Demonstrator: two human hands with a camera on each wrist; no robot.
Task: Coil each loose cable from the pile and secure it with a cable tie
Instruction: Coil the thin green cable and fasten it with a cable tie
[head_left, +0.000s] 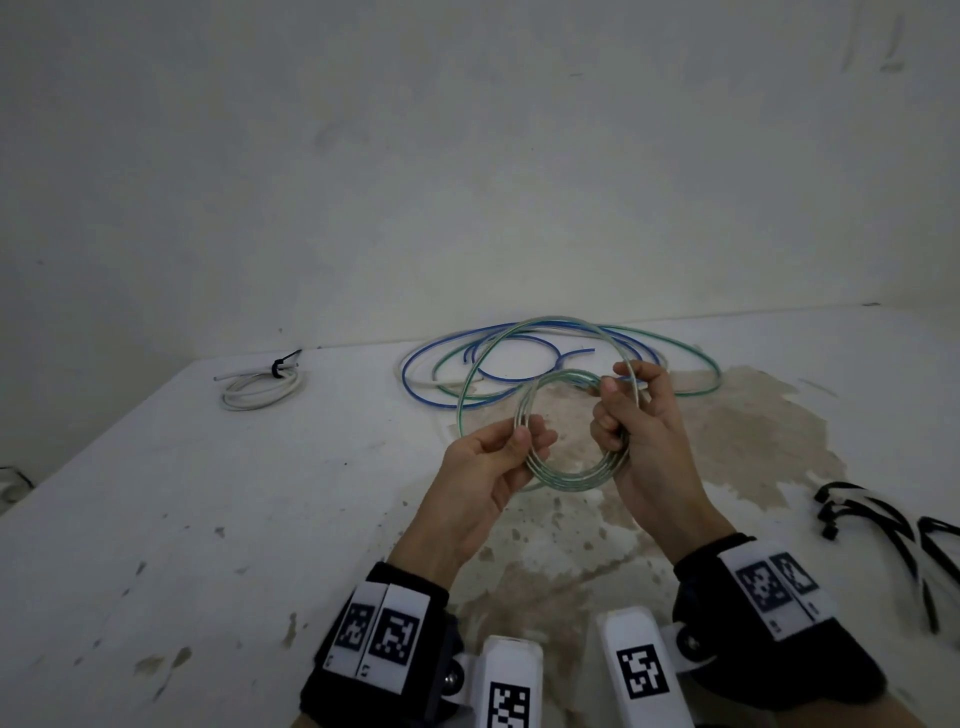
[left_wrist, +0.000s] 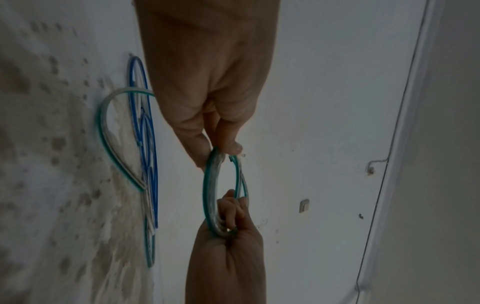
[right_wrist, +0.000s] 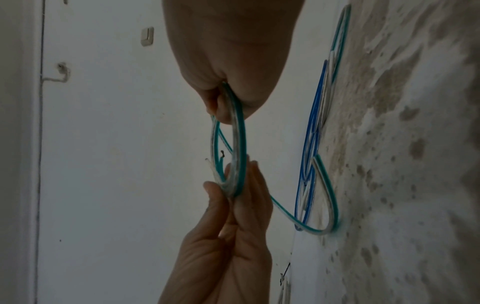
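Looking down from the head view, both hands hold a green-striped clear cable (head_left: 566, 470) wound into a small coil above the counter (head_left: 208, 519). The left hand (head_left: 488, 467) pinches the coil's left side between thumb and fingers; the right hand (head_left: 639, 415) has its fingers curled round the right side, and a wider loop of the same cable rises from it and arcs back toward the pile of loose cables (head_left: 519, 358), blue, white and green, lying near the wall. A white coil (head_left: 260, 389) bound with a black tie lies far left; black cable ties (head_left: 883, 519) lie at the right edge.

From the left wrist view, the left hand (left_wrist: 207, 92) pinches the coil (left_wrist: 211, 185) at its top, a cut end poking out beside the fingertips, and the right hand (left_wrist: 226, 257) grips the bottom. The pile (left_wrist: 145, 144) lies on the stained counter to the left.

From the right wrist view, the right hand (right_wrist: 228, 61) clamps the coil (right_wrist: 239, 144) from above, the left hand (right_wrist: 228, 236) pinches it below, and one strand trails to the pile (right_wrist: 314, 164).
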